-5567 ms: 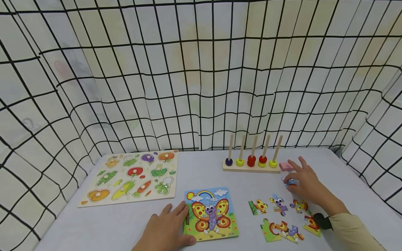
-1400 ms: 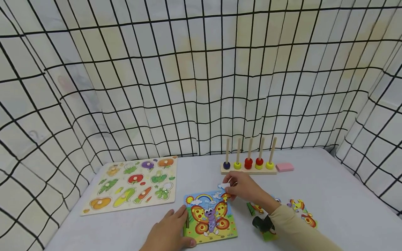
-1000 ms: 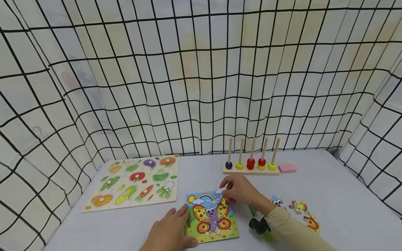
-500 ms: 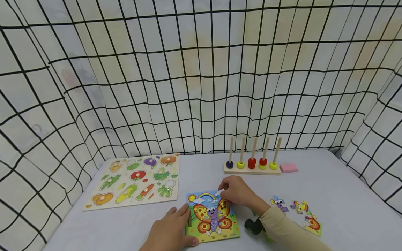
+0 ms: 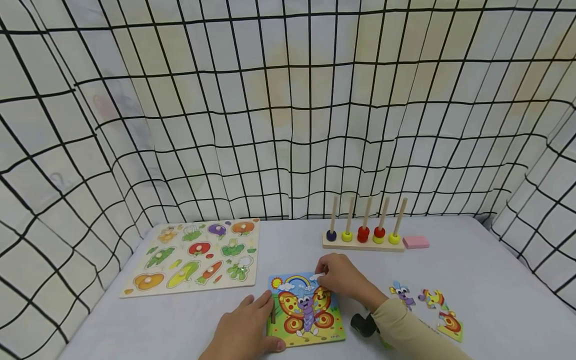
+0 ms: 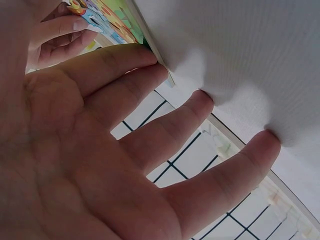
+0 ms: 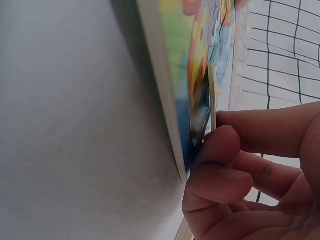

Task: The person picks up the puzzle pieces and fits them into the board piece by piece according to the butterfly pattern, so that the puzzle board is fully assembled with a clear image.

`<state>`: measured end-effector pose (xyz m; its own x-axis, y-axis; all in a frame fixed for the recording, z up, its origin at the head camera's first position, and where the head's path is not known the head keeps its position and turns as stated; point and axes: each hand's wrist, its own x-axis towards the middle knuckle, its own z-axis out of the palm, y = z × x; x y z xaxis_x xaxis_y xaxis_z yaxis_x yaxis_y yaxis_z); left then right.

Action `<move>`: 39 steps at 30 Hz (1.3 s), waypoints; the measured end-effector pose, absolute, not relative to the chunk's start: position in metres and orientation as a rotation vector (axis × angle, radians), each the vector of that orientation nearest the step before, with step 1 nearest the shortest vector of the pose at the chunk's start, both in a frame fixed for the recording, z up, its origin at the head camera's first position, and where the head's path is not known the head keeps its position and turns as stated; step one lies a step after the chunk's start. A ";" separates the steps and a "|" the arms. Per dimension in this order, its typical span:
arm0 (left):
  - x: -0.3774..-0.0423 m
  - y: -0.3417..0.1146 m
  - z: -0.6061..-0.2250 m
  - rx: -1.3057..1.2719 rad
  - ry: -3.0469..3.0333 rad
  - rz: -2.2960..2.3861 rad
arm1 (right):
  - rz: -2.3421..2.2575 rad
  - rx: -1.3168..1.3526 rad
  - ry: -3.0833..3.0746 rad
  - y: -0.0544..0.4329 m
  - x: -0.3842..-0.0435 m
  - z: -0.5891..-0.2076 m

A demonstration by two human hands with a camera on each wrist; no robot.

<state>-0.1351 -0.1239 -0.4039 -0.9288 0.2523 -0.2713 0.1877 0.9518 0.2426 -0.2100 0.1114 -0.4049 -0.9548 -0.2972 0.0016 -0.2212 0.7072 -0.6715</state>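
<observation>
A square butterfly jigsaw board [image 5: 306, 317] lies on the white table. My left hand [image 5: 243, 327] rests along its left side, thumb at the near left corner and index fingertip at the edge; the left wrist view shows these fingers extended. With thumb and fingers, my right hand [image 5: 344, 277] pinches a puzzle piece [image 7: 212, 95] at the board's far right corner. That piece is tilted, one edge raised over the printed picture in the right wrist view, and a bit of its white cloud shows in the head view.
Right of the board lie loose pieces: a purple face piece [image 5: 402, 295], a yellow wing piece [image 5: 433, 298] and a red swirl piece [image 5: 451, 325]; others are hidden beneath the right forearm. Behind stand a peg counter [image 5: 364, 243], a pink block [image 5: 416, 242] and a vegetable puzzle [image 5: 198, 257].
My right hand has carried the cloud piece from the far right of the table to the board's far right corner, then lowered it there. The left hand has stayed at the board's left side.
</observation>
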 end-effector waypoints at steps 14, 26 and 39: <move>-0.135 -0.122 -0.403 0.302 2.797 0.302 | -1.002 -0.482 2.819 0.111 -0.209 -0.406; -0.136 -0.124 -0.404 0.311 2.813 0.304 | -0.885 -0.609 2.878 0.107 -0.208 -0.410; -0.134 -0.125 -0.403 0.328 2.812 0.326 | -0.915 -0.750 2.842 0.113 -0.201 -0.407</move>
